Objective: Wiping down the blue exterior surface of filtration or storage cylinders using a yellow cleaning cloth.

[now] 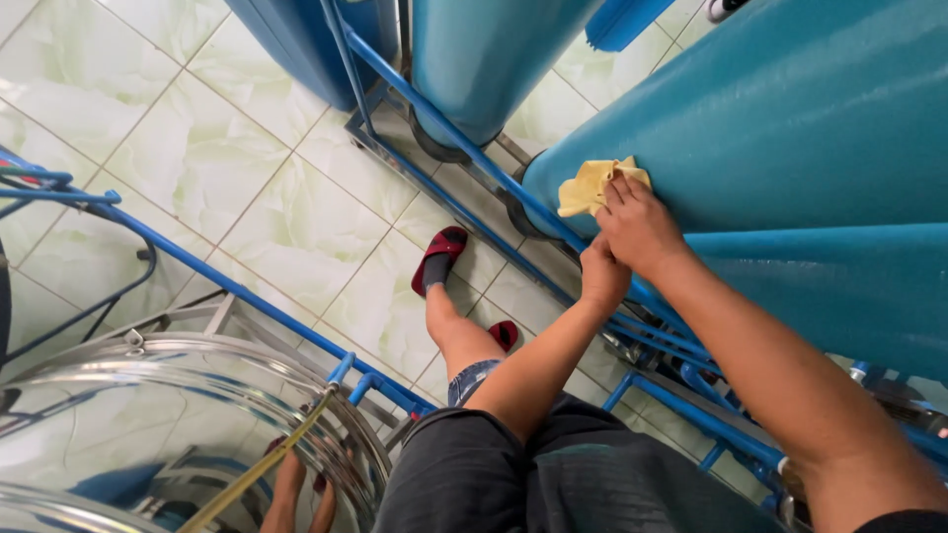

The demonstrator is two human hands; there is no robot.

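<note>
The yellow cloth [591, 187] lies bunched against the lower end of the big teal tank [780, 128], at about one o'clock from the person's knees. Starting from the left, a shiny steel drum [148, 434] stands at eight o'clock with a yellow hose [267, 464] draped across its rim. The left hand [602, 276] closes its grip on the blue frame pipe [464, 148], seemingly for balance. The right hand [640, 222] presses the cloth flat to the tank, fingers together over it.
</note>
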